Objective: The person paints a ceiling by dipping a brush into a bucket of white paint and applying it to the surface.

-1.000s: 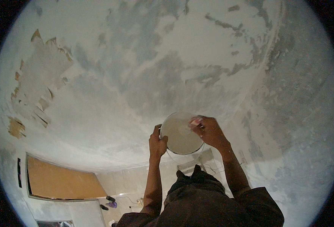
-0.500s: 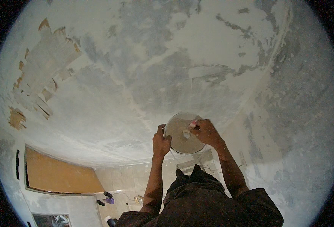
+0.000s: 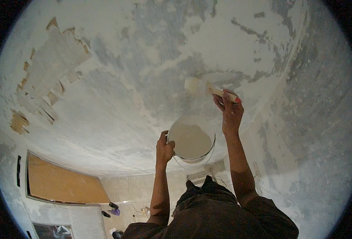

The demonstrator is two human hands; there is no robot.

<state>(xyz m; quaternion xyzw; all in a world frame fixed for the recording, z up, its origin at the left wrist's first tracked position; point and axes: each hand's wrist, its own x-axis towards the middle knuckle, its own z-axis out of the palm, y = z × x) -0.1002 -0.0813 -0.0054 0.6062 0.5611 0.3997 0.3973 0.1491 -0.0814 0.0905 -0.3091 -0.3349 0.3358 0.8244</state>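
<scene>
My left hand grips the left rim of a pale bucket with a wire handle and pale grey liquid inside. Up and to the right of it, my right hand grips a pale-handled brush with a red end. The brush head is against or very close to the mottled white and grey wall, over a pale smeared patch; its tip is hard to make out. Peeling paper clings to the wall's upper left.
A wall corner runs down the right to a side wall. An orange-brown door is at lower left. The tiled floor holds dark shoes, a purple item, cords and a grey object below the bucket.
My right hand has moved from inside the bucket up and right to the wall with the brush. My left hand and the bucket have shifted slightly.
</scene>
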